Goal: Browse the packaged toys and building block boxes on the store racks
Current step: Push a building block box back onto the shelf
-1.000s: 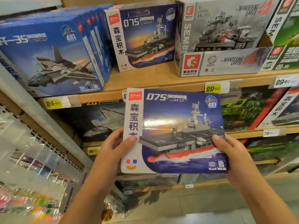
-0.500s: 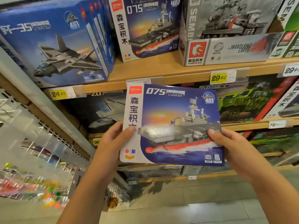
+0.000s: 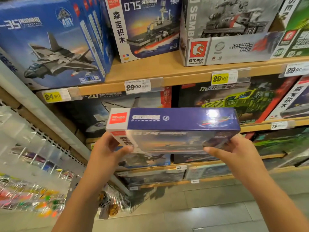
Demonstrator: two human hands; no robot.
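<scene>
Before the toy shelves: you hold the 075 warship block box (image 3: 173,131) at its two ends, tipped flat so its top edge panel faces you, probably to read that panel.
Left hand (image 3: 107,151): thumb pinching the box's white end.
Right hand (image 3: 234,153): thumb on the face, fingers hidden beneath.
Matching box (image 3: 143,27): upright on the wooden shelf (image 3: 167,71) above, leaning by the fighter jet box (image 3: 50,47).

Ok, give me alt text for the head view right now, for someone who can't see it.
Both hands, left hand and right hand, hold a blue 075 warship block box tilted flat, its top edge facing the camera, before wooden store shelves stacked with building block boxes and price tags.
</scene>
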